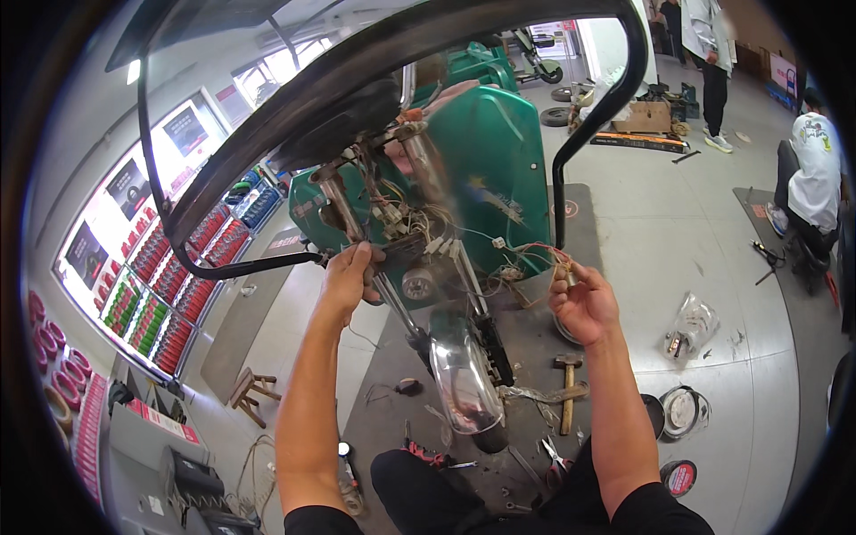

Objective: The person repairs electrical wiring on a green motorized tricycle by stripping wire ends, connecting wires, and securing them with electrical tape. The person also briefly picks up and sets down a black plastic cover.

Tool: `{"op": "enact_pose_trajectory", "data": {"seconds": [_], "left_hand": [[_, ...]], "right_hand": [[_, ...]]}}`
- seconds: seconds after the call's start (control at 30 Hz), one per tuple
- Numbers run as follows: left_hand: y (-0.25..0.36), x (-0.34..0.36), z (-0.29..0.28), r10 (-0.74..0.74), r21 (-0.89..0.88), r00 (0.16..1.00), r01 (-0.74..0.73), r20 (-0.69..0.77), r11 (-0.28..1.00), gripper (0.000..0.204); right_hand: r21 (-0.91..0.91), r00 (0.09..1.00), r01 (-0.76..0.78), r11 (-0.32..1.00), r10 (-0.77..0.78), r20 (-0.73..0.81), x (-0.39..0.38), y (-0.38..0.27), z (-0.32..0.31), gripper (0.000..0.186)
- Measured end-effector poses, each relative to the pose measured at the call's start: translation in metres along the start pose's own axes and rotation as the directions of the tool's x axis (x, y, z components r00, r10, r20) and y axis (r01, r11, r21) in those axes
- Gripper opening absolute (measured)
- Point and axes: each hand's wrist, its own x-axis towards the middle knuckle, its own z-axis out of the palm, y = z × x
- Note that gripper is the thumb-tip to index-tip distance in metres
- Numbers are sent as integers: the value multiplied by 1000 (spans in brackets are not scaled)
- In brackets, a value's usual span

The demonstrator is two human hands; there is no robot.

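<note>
A green scooter with its front panel off stands before me, a tangle of wires and white connectors exposed around the steering column. My left hand grips the fork tube and wire bundle just below the tangle. My right hand holds a bunch of loose red and white wires pulled out to the right. The chrome front mudguard sits below both hands. A black tubular canopy frame arches overhead.
A hammer, pliers and small tools lie on the dark floor mat. Round lamp parts and a plastic bag rest at the right. Shelves of bottles line the left. Two people are at the far right.
</note>
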Motion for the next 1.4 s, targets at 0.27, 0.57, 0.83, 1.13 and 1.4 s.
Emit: {"op": "enact_pose_trajectory", "data": {"seconds": [0.27, 0.57, 0.83, 1.13, 1.4], "left_hand": [[-167, 71, -104, 448, 832, 855, -434, 260, 345, 53], [-76, 54, -5, 266, 424, 954, -186, -137, 886, 47], [-164, -41, -82, 350, 710, 912, -102, -212, 696, 50], [-450, -327, -76, -474, 238, 706, 657, -526, 715, 39], [-211, -350, 56, -347, 449, 667, 719, -659, 530, 47]], "right_hand": [[-52, 989, -88, 995, 93, 114, 11, 29, 15, 28], [-984, 942, -172, 41, -285, -176, -9, 49, -12, 40], [-994, 837, 105, -30, -537, 105, -55, -113, -18, 34], [-738, 422, -674, 27, -806, -415, -331, -130, -367, 28], [-663, 550, -405, 630, -412, -727, -193, -78, -354, 67]]}}
